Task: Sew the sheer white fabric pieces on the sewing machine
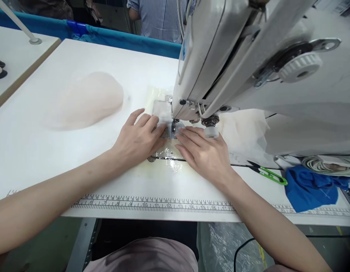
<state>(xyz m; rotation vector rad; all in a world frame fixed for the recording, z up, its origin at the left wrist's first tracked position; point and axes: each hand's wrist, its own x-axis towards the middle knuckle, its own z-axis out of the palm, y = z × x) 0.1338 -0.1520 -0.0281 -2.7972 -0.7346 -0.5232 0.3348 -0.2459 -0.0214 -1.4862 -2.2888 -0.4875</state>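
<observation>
My left hand (138,138) lies on the sewing machine's bed, just left of the presser foot (174,127), with its fingers spread and a little bent. Flat on the other side of the foot rests my right hand (205,151), fingers stretched toward the needle area. Both hands bracket the foot of the white sewing machine (209,56). A thin cream fabric (243,126) spreads out behind and to the right of my right hand. Whether cloth lies under my fingertips is hard to make out. A pale beige, rounded fabric piece (92,100) sits on the table to the left.
Green-handled thread snips (268,174) lie right of my right forearm, near a crumpled blue cloth (311,189) and a coil of pale elastic (328,164). A printed ruler (158,204) runs along the table's front edge. Beyond the blue fabric edging (121,39) stands a person in a striped shirt (160,19).
</observation>
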